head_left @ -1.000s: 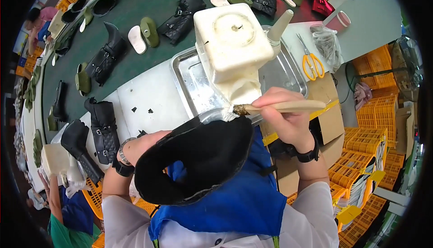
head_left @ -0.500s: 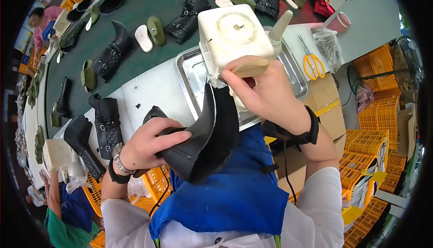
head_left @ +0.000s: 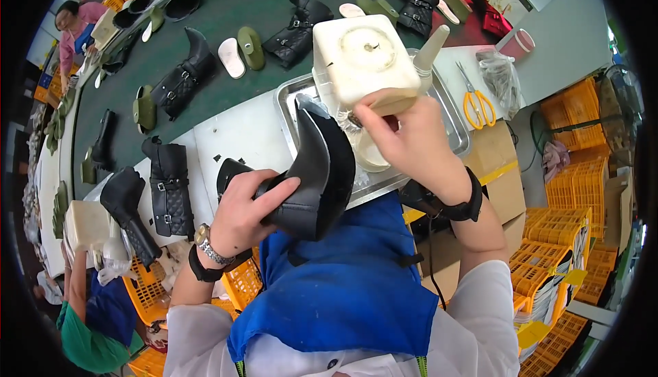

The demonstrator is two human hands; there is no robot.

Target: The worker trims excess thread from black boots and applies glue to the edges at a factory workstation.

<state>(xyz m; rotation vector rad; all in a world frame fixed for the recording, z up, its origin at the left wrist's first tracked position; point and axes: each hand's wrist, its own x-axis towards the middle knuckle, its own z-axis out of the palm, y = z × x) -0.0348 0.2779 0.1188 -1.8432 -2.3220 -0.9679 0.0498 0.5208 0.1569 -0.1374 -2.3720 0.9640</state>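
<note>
A black boot upper (head_left: 299, 195) is gripped in my left hand (head_left: 248, 207), with the thumb pressed on its outside and its curved opening facing right. My right hand (head_left: 419, 140) pinches a brush by its flat, pale wooden handle (head_left: 392, 98). The whitish bristles (head_left: 348, 120) are close to the raised edge of the boot; whether they touch it I cannot tell. Just beyond the brush stands a white plastic container (head_left: 370, 58) in a metal tray (head_left: 288, 96). Part of a round opening low on the container shows below my right fingers.
Orange-handled scissors (head_left: 478, 108) and a clear plastic bag (head_left: 499, 79) lie right of the tray. More black boots (head_left: 171, 188), green lasts (head_left: 251, 46) and pale insoles (head_left: 232, 58) are spread over the green belt (head_left: 205, 92) and white ledge. Orange crates (head_left: 576, 185) are stacked at right. Co-workers sit at left.
My left hand has raised the boot upper and turned its top edge leftward. The brush, still in my right hand, has shifted slightly right. The whole view has shifted a little.
</note>
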